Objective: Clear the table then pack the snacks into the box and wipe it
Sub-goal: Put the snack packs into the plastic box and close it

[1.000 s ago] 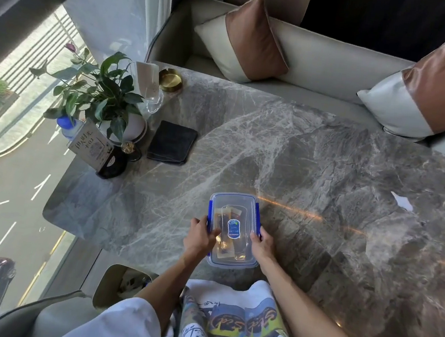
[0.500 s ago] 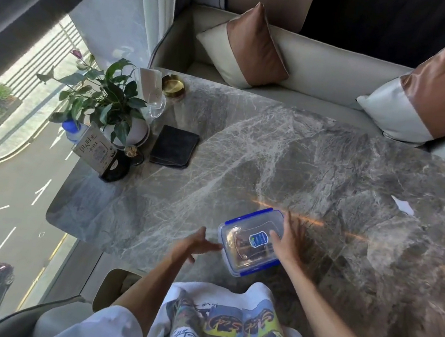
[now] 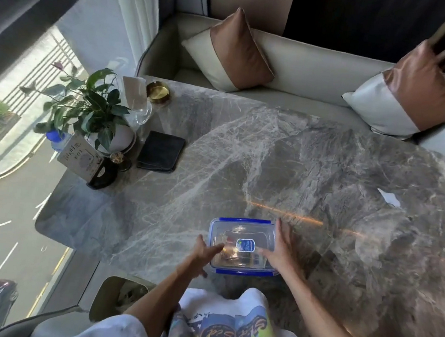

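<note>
A clear plastic snack box (image 3: 243, 243) with a blue-clipped lid lies flat on the grey marble bench (image 3: 328, 167), close to the near edge, its long sides running left to right. The left hand (image 3: 202, 251) rests at the box's left end with the fingers (image 3: 215, 248) stretched over the lid corner, loose and not clenched. The right hand (image 3: 280, 249) lies flat along the right end of the box, fingers straight and pointing away from the person, palm against the side and lid edge; it too is spread, pressing rather than gripping. Between the two hands a small blue label (image 3: 245, 245) shows on the lid, and amber-coloured contents show dimly through the plastic beneath; what they are I cannot tell.

Far forward and to the left of the left hand lies a folded dark cloth (image 3: 161, 151), flat on the bench. Just left of the cloth stands a potted plant (image 3: 94, 105) in a white pot, with a small sign card (image 3: 80, 156) in front of it. Beyond the cloth sits a brass dish (image 3: 158, 91), beside a clear holder (image 3: 137, 96). Well forward and to the right of the right hand lies a small white scrap (image 3: 388, 197).
</note>
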Motion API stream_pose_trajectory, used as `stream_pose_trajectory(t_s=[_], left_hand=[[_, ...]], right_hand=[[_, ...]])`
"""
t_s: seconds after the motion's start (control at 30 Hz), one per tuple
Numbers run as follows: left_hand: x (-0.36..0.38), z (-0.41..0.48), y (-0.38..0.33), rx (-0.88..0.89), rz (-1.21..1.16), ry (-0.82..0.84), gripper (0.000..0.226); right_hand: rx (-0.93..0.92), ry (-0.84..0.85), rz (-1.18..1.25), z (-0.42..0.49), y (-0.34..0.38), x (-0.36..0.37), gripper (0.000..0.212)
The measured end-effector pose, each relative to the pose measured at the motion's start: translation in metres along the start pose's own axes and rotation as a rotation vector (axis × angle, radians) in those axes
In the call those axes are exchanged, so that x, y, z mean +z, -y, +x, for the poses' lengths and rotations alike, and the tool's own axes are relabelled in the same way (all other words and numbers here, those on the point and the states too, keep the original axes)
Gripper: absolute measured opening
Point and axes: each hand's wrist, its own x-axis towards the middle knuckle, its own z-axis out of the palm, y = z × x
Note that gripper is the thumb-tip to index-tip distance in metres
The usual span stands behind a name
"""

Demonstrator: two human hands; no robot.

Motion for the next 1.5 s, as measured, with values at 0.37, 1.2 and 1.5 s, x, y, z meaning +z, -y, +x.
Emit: stream_pose_trajectory(t_s=[0.37,1.2,1.5], left_hand=[[0.039,-0.010,0.037,-0.128,-0.792,-0.020,0.021],[-0.282,0.004,0.072,0.100,-1.122,-0.695,0.038],[-0.320,0.032,0.048,-0.002,-1.187,-0.693,0.039]], right_hand=[[-0.167,0.228,-0.477,0.038,0.044,0.002,0.093],[-0.382,0.320,-0.366,0.007,0.381,0.252,0.086],[-0.026,0.172,0.182,0.013,0.394,0.290,0.088]])
